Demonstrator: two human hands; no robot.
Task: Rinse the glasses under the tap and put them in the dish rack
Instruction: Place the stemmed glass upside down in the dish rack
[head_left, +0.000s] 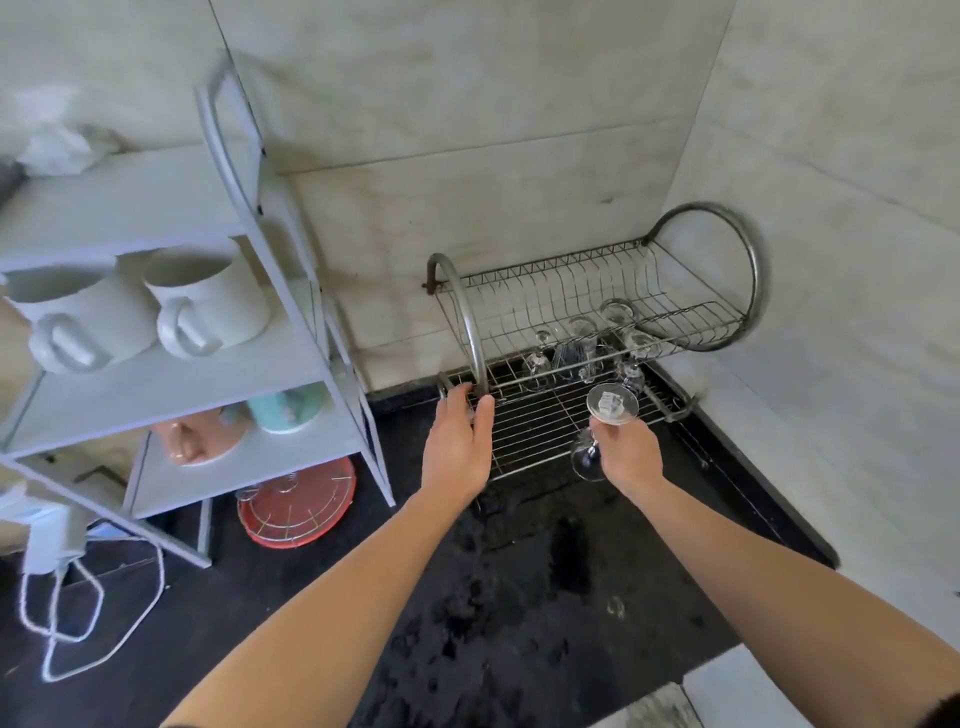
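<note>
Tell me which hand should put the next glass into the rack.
Right. The right hand holds a stemmed glass, base up, just over the lower tier of the dish rack. The left hand holds no glass; it grips the rack's frame at its left corner.

Silver dish rack (519, 426), black counter (519, 597)

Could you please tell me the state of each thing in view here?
held glass: upside down, foot up.
right hand: grips the held glass by its stem.
left hand: holds the dish rack frame.
racked glasses: lower tier, stems up.
countertop: wet.
white mugs: upright on shelf.
</note>
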